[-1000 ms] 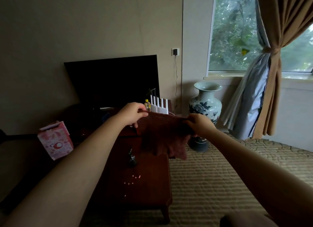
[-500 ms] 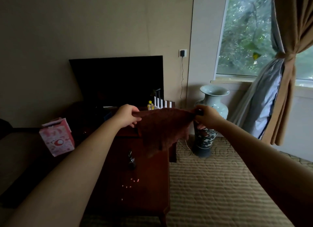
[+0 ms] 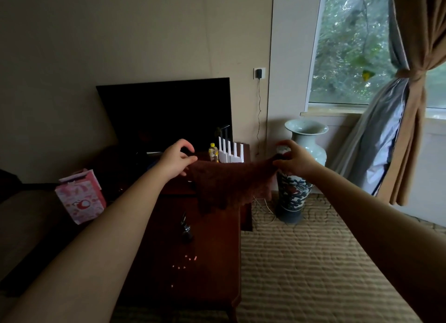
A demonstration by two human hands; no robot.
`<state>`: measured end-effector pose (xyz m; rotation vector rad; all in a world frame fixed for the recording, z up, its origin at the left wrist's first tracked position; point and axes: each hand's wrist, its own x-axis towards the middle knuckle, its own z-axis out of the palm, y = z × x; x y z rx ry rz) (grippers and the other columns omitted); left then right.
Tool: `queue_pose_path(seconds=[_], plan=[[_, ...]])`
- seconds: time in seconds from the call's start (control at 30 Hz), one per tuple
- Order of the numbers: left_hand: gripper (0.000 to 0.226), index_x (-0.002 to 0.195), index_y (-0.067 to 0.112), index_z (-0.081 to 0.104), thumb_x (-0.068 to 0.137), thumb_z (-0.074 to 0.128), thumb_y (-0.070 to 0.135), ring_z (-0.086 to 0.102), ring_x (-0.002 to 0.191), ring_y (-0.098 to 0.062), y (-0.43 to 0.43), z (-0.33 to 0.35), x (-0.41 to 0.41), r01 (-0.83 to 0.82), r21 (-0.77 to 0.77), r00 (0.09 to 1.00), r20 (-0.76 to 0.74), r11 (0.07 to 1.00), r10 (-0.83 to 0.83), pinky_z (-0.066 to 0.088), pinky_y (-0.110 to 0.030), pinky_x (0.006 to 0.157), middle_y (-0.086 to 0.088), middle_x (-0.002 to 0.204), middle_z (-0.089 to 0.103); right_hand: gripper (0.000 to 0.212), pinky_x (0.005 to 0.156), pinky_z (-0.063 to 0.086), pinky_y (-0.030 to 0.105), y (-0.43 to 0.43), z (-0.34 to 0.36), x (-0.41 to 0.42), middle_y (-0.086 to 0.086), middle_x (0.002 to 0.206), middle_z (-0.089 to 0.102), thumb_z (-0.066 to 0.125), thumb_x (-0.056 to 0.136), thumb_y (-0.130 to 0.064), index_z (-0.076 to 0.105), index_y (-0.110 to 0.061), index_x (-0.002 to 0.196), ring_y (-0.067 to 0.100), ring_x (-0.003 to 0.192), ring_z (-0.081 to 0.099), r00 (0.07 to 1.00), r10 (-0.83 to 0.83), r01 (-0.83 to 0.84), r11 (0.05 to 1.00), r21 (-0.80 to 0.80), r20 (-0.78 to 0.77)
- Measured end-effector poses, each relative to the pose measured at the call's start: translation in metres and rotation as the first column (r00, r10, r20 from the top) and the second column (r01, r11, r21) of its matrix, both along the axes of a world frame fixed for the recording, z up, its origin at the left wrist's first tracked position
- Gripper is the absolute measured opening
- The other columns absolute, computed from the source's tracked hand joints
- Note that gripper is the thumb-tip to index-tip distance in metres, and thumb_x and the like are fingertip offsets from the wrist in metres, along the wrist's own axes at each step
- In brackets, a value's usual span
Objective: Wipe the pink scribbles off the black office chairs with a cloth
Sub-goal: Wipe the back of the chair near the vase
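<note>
A dark reddish-brown cloth (image 3: 229,185) hangs stretched between my two hands at arm's length, above a dark wooden table. My left hand (image 3: 177,159) pinches its left corner and my right hand (image 3: 293,161) pinches its right corner. The cloth's lower edge droops in a point toward the table. No black office chair and no pink scribbles are in view.
The dark wooden table (image 3: 205,262) stands below, bearing small pink bits (image 3: 190,258) and a dark metal object (image 3: 185,226). Behind it are a black screen (image 3: 166,112), a small yellow-capped bottle (image 3: 213,152) and a white rack (image 3: 230,151). A pink gift bag (image 3: 80,197) is at left, a porcelain vase (image 3: 298,173) and curtains (image 3: 410,105) at right.
My hands have drawn farther apart, pulling the cloth out wider and flatter. The view has swung a little to the left and down.
</note>
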<state>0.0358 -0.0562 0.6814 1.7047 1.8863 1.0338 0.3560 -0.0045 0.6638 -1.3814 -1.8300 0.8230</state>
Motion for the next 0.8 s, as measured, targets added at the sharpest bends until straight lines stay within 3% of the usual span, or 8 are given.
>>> queue_pose_path(seconds=[0.17, 0.27, 0.33, 0.43, 0.5, 0.6, 0.73, 0.8], plan=[[0.013, 0.103, 0.010, 0.067, 0.093, 0.060, 0.015, 0.063, 0.099, -0.023, 0.016, -0.006, 0.008, 0.056, 0.009, 0.998, -0.001, 0.998, -0.056, 0.057, -0.031, 0.073, -0.010, 0.109, 0.065, 0.013, 0.055, 0.043, 0.010, 0.007, -0.002, 0.002, 0.000, 0.090, 0.058, 0.061, 0.090, -0.004, 0.056, -0.014, 0.097, 0.009, 0.072, 0.055, 0.998, 0.061, -0.063, 0.995, 0.073, 0.029], [0.033, 0.109, 0.014, 0.064, 0.079, 0.075, 0.010, 0.060, 0.103, -0.019, 0.024, -0.011, 0.015, 0.074, -0.055, 0.993, -0.089, 0.996, -0.079, 0.053, -0.033, 0.085, -0.006, 0.113, 0.062, 0.039, 0.074, 0.044, 0.020, 0.016, -0.004, 0.003, -0.003, 0.098, 0.059, 0.078, 0.075, -0.010, 0.060, -0.016, 0.110, 0.015, 0.092, 0.055, 0.980, 0.114, -0.120, 0.992, 0.028, 0.163], [0.035, 0.110, 0.015, 0.063, 0.078, 0.074, 0.005, 0.058, 0.104, -0.019, 0.029, -0.014, 0.019, 0.039, -0.036, 0.977, -0.211, 0.999, -0.046, 0.048, -0.027, 0.083, -0.005, 0.110, 0.063, 0.058, 0.081, 0.043, 0.028, 0.027, -0.011, 0.003, 0.000, 0.109, 0.056, 0.083, 0.066, -0.011, 0.059, -0.016, 0.119, 0.019, 0.100, 0.053, 0.931, 0.099, -0.124, 0.991, 0.049, 0.351], [0.018, 0.103, 0.015, 0.069, 0.086, 0.066, 0.008, 0.059, 0.102, -0.021, 0.032, -0.018, 0.023, -0.011, 0.052, 0.941, -0.337, 0.999, 0.028, 0.045, -0.027, 0.083, -0.005, 0.105, 0.066, 0.045, 0.088, 0.044, 0.032, 0.040, -0.020, 0.005, 0.007, 0.111, 0.062, 0.077, 0.072, -0.012, 0.065, -0.018, 0.115, 0.026, 0.105, 0.056, 0.887, 0.050, -0.136, 0.978, 0.156, 0.459], [0.016, 0.105, 0.014, 0.069, 0.092, 0.060, 0.013, 0.058, 0.102, -0.021, 0.034, -0.018, 0.021, -0.020, 0.042, 0.941, -0.336, 0.999, 0.033, 0.046, -0.033, 0.088, -0.005, 0.106, 0.066, 0.031, 0.088, 0.042, 0.032, 0.046, -0.024, 0.008, 0.007, 0.105, 0.066, 0.072, 0.079, -0.010, 0.069, -0.015, 0.109, 0.026, 0.107, 0.055, 0.900, 0.026, -0.130, 0.969, 0.212, 0.436], [0.015, 0.108, 0.017, 0.062, 0.097, 0.052, 0.018, 0.058, 0.101, -0.023, 0.037, -0.024, 0.016, -0.040, -0.021, 0.982, -0.185, 0.999, 0.035, 0.048, -0.038, 0.090, -0.007, 0.106, 0.063, 0.021, 0.087, 0.042, 0.034, 0.052, -0.028, 0.010, 0.002, 0.093, 0.062, 0.069, 0.083, -0.013, 0.071, -0.013, 0.104, 0.025, 0.108, 0.051, 0.936, 0.004, -0.081, 0.976, 0.204, 0.352], [0.016, 0.113, 0.020, 0.053, 0.100, 0.043, 0.021, 0.057, 0.101, -0.024, 0.040, -0.041, 0.014, -0.110, -0.062, 0.994, -0.008, 0.992, 0.110, 0.050, -0.041, 0.087, -0.007, 0.110, 0.059, 0.012, 0.068, 0.053, 0.032, 0.056, -0.038, -0.001, 0.003, 0.085, 0.065, 0.067, 0.087, -0.013, 0.062, -0.013, 0.098, 0.020, 0.078, 0.065, 0.999, 0.035, -0.036, 0.999, 0.008, 0.031], [0.022, 0.121, 0.023, 0.049, 0.099, 0.045, 0.019, 0.056, 0.106, -0.025, 0.042, -0.049, 0.014, -0.159, -0.070, 0.980, 0.113, 0.985, 0.166, 0.052, -0.045, 0.091, -0.007, 0.114, 0.057, 0.021, 0.068, 0.057, 0.034, 0.062, -0.049, -0.008, 0.006, 0.096, 0.064, 0.068, 0.087, -0.019, 0.057, -0.013, 0.105, 0.021, 0.084, 0.065, 0.994, -0.009, 0.004, 0.999, -0.047, -0.107]])
